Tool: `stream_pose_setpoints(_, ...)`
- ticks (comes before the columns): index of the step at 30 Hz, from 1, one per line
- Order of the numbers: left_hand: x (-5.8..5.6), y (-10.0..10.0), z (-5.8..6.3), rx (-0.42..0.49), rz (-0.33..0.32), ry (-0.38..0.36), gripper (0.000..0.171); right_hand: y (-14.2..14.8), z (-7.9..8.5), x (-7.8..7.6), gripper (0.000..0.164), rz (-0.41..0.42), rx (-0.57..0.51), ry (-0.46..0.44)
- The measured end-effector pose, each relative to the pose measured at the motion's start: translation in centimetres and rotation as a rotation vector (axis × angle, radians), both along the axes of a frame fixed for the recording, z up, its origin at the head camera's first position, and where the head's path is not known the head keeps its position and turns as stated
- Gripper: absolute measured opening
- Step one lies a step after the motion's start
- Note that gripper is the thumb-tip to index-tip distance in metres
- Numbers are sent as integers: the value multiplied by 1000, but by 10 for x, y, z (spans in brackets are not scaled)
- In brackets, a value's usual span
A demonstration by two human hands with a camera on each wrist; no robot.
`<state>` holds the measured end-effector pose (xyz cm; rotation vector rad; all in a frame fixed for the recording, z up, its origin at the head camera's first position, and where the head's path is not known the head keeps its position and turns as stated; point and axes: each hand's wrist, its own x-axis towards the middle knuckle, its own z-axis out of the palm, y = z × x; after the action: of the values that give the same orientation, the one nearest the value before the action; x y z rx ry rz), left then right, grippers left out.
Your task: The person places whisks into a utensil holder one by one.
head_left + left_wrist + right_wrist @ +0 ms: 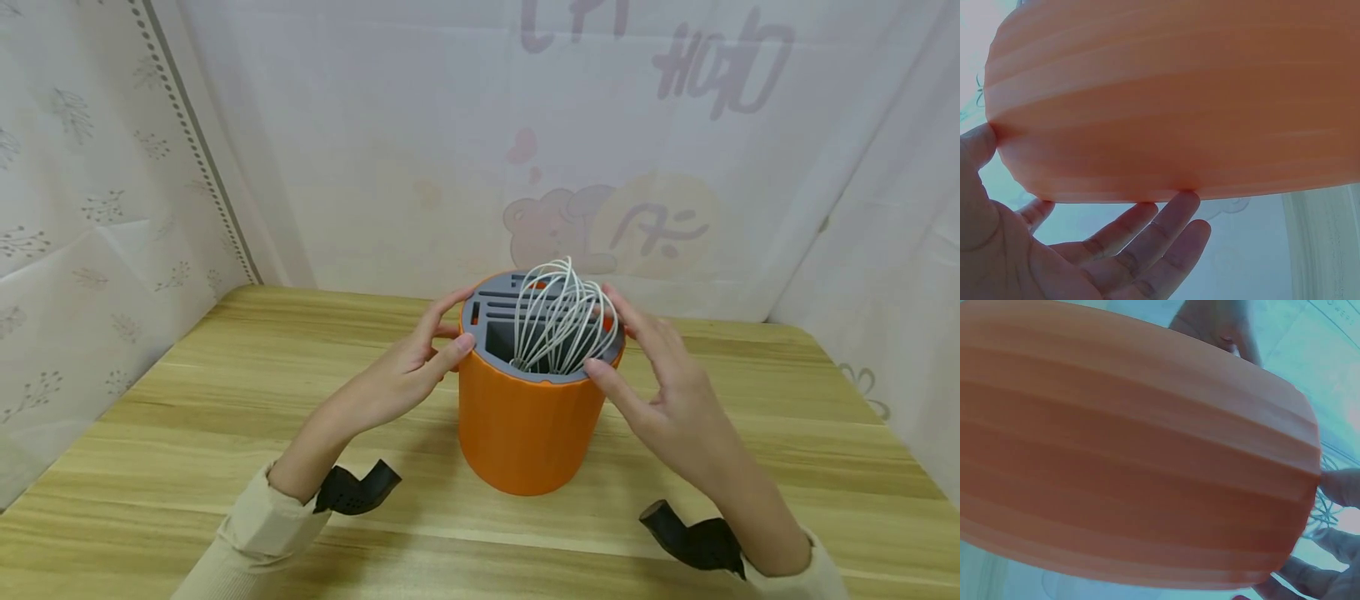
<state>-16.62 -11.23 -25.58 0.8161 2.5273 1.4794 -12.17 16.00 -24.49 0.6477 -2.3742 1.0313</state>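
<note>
An orange round utensil holder (pixel 528 433) with a grey slotted top (pixel 495 304) stands upright on the table. Wire whisks (pixel 564 321) stick out of its large opening, loops upward, their handles hidden inside. My left hand (pixel 408 362) grips the holder's left rim, thumb at the front edge and fingers round the side. On the other side, my right hand (pixel 667 383) holds the rim, thumb at the front, fingers toward the back and partly behind the whisks. The left wrist view shows fingertips (pixel 1186 203) against the ribbed orange wall (pixel 1179 125). Orange wall (pixel 1135 450) also fills most of the right wrist view.
The wood-grain table (pixel 187 417) extends around the holder. A pale printed curtain (pixel 375 167) hangs close behind its far edge, with more patterned cloth (pixel 82 208) at the left. Black wrist devices (pixel 356 490) sit below both hands.
</note>
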Motion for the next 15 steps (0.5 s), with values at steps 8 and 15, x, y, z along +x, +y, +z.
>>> stream_pose_setpoints(8, 0, 0, 0, 2, -11, 0, 54, 11, 7, -1, 80, 64, 77, 20)
stream_pose_setpoints(15, 1, -3, 2, -27, -25, -7, 55, 28, 13, -2, 84, 91, 128, -65)
